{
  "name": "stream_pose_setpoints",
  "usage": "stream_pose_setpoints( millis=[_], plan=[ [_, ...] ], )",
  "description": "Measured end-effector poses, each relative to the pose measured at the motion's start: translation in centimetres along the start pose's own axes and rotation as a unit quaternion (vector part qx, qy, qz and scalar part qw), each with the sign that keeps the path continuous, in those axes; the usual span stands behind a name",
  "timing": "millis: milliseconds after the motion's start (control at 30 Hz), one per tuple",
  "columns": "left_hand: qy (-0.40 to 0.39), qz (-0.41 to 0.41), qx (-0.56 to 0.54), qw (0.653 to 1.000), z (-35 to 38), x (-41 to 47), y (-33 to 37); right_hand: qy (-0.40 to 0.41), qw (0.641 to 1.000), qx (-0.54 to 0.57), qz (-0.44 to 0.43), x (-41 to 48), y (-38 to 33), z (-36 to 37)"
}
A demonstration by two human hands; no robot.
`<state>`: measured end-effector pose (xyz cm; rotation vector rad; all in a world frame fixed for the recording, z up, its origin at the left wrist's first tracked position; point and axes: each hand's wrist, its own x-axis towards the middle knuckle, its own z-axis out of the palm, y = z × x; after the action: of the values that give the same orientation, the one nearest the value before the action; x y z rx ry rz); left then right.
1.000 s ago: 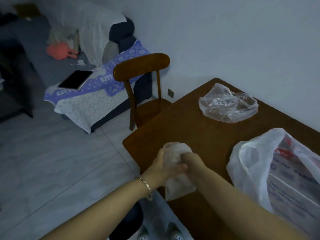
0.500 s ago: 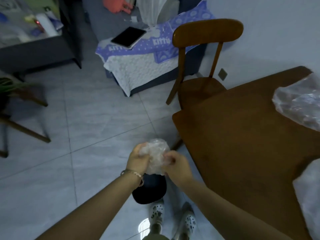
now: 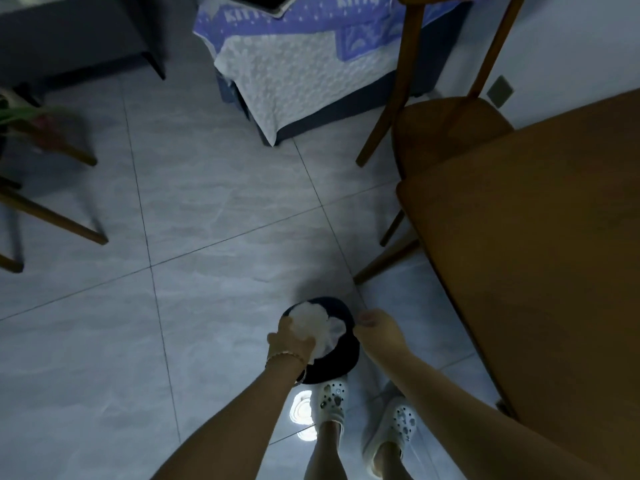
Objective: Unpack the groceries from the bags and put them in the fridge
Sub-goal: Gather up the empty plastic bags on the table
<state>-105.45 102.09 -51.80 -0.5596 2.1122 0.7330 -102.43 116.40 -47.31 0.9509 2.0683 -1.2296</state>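
While the head camera looks straight down, I count two hands, one bag and one bin.

- Left hand (image 3: 289, 342): its fingers (image 3: 277, 337) are curled round a crumpled, see-through white plastic bag (image 3: 310, 317). I cannot tell whether anything is inside the bag. There is one thin bracelet (image 3: 282, 356) on this wrist.
- The bag is held directly over the bin, with a loose flap hanging down on its right side.
- Bin (image 3: 341, 358): one, dark and round, standing on the tiled floor (image 3: 207, 237) just in front of the feet. The bag and hand cover most of its mouth, so I cannot make out what is in it.
- Right hand (image 3: 377, 325): its fingers are loosely curled and I see nothing in them. It is beside the bin's right edge, apart from the bag. I cannot tell whether the fingertips touch the rim.
- Feet: two white clogs, the left clog (image 3: 329, 398) against the bin's near side and the right clog (image 3: 393, 424) just beside it.
- Worktop (image 3: 536, 271): one, brown wood, filling the right of the view. The part I can see is bare wood.
- Chair (image 3: 446, 133): one, wooden, with its seat tucked against the worktop's far corner.
- Further back there is one bed with a blue and white cover (image 3: 287, 71). One dark tablet (image 3: 263, 3) lies on it, cut off by the top edge.
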Motion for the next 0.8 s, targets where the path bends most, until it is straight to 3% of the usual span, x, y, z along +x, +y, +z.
stream_pose_setpoints(
  millis=[233, 467, 633, 800],
  plan=[
    [0.006, -0.041, -0.019, 0.999, 2.9, 4.2, -0.9, 0.008, 0.999, -0.053, 0.004, 1.1, 2.6, 0.3],
    [-0.061, -0.081, 0.002, 0.995, 2.6, 4.0, -0.8, 0.001, 0.998, -0.056, 0.007, -0.1, 2.2, -1.3],
    [-0.036, 0.083, 0.068, 0.994, -1.0, -2.6, 5.8, -0.005, 0.993, -0.105, -0.057, -2.1, -1.9, -5.6],
    [-0.018, 0.236, 0.133, 0.962, -3.4, -9.7, 13.9, 0.023, 0.996, -0.032, -0.076, -5.4, -4.6, -12.5]
  ],
)
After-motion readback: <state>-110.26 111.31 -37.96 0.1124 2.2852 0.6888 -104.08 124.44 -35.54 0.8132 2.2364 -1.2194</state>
